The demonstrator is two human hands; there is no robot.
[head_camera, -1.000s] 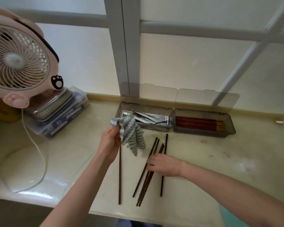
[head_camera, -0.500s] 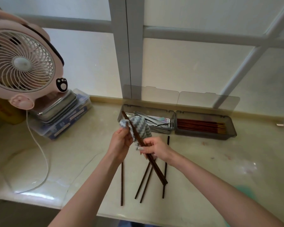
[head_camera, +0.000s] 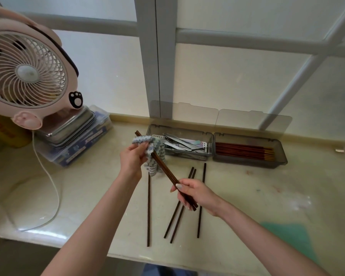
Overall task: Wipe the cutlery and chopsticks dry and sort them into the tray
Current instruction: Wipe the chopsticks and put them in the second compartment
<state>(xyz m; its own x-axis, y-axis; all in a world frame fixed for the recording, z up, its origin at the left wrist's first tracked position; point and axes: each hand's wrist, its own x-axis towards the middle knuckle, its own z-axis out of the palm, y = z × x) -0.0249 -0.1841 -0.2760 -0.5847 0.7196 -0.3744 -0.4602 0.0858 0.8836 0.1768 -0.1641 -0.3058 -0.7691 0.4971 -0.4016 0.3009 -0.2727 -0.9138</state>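
Observation:
My left hand (head_camera: pixel 132 158) grips a blue-and-white striped cloth (head_camera: pixel 155 156), wrapped round the upper part of a pair of dark chopsticks (head_camera: pixel 165 170). My right hand (head_camera: pixel 193 193) pinches the lower end of that pair, which slants up to the left above the counter. Several more dark chopsticks (head_camera: pixel 200 206) lie loose on the counter under my hands. A grey two-part tray (head_camera: pixel 212 136) stands behind them: the left part holds metal cutlery (head_camera: pixel 179 144), the right part holds reddish chopsticks (head_camera: pixel 245 151).
A pink desk fan (head_camera: pixel 28 76) stands at the left on stacked metal tins and a plastic box (head_camera: pixel 82 144); its white cord (head_camera: pixel 56 186) loops over the counter. The tray's clear lids (head_camera: pixel 253 120) lean against the window. The counter's front edge runs below the loose chopsticks.
My right hand picked a pair of chopsticks off the counter and lifted it into the cloth. It has since slid down toward their lower end while the left hand keeps the cloth round them.

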